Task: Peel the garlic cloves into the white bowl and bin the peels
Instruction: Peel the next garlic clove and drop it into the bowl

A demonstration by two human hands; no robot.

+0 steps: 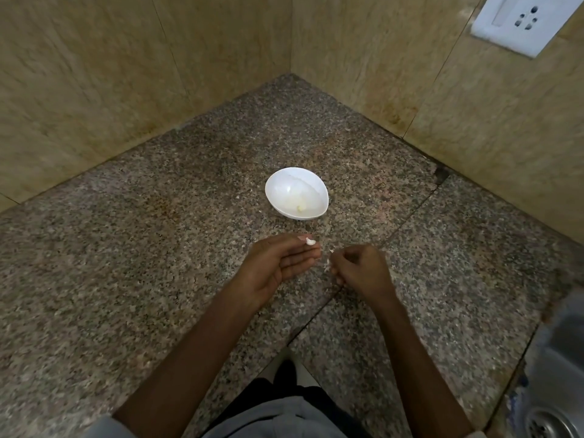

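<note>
At the near right edge of the granite counter [132, 279] I see a steel sink [556, 368]. Over the counter's middle, the left hand [281, 263] lies palm up and pinches a garlic clove [310, 241] at its fingertips. Just beside it, the right hand [360, 273] is curled and pinches a scrap of peel [328, 264]. Farther on, toward the back corner, the white bowl [284, 184] holds one peeled clove [300, 209].

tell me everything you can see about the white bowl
The white bowl is small, smooth and glossy, its rim egg-shaped in this wide view. It stands upright on the speckled granite counter, a little beyond the left hand and right hand, which do not touch it. One pale peeled garlic clove lies inside, near the front wall.
</note>
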